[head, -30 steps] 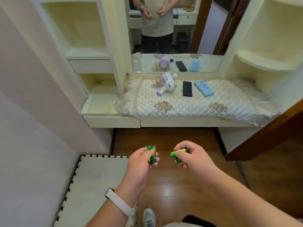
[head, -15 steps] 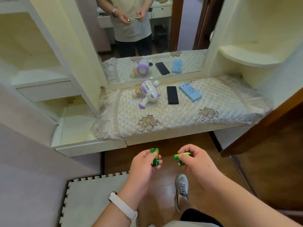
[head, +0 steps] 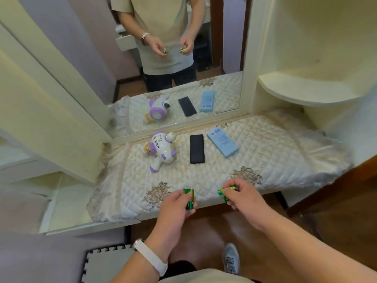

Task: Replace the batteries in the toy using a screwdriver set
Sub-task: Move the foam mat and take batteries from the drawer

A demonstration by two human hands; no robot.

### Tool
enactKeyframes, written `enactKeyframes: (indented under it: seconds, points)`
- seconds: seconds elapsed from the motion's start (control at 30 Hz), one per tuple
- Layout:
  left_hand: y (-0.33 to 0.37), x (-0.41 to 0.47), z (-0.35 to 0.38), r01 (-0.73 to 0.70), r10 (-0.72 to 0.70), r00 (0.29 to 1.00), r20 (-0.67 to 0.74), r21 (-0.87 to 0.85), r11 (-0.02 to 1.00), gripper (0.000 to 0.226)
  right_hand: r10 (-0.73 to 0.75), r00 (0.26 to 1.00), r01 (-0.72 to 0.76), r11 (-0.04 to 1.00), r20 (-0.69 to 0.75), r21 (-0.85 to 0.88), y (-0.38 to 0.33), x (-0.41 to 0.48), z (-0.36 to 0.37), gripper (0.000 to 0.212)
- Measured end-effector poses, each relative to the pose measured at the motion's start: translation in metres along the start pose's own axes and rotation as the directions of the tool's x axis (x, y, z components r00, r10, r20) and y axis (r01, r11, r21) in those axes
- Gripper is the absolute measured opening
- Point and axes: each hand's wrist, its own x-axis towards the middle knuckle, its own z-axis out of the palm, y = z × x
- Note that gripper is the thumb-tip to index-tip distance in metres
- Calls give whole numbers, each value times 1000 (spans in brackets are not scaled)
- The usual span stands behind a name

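"Judging by the head view, how are the batteries (head: 189,198) expected to handle?"
"Light, rigid and slick; they are best pinched round the barrel. One pair is gripped upright in the left hand (head: 179,203), more are pinched crosswise in the right hand (head: 242,197), over the quilted cover's (head: 265,160) front edge."
"And since the earlier frame?"
"The toy (head: 162,149), by the mirror, is seen nearer; both grips are unchanged."

Hands (head: 175,205) closer to the quilted tabletop (head: 204,176)
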Motion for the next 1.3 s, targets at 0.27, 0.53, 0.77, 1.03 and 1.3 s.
enactKeyframes:
  seconds: [0.27,0.53,0.77,1.03,1.3]
  points:
    - [14,57,38,45,-40,999,-33,145,988,12,117,992,-117,993,-39,2,10,46,-30,7]
    - [7,144,57,78,-84,996,18,221,972,11,146,982,-162,976,-119,-145,-5,102,-38,3]
    - [-9,212,56,-50,5,995,98,456,889,7,157,980,-192,896,-120,-400,-12,156,-40,3]
    - [-21,239,65,-197,77,977,198,712,674,20,222,975,-179,816,13,-549,6,196,-22,7]
    - [-26,234,83,-199,152,980,131,743,639,18,190,948,50,702,255,-711,21,226,-37,13]
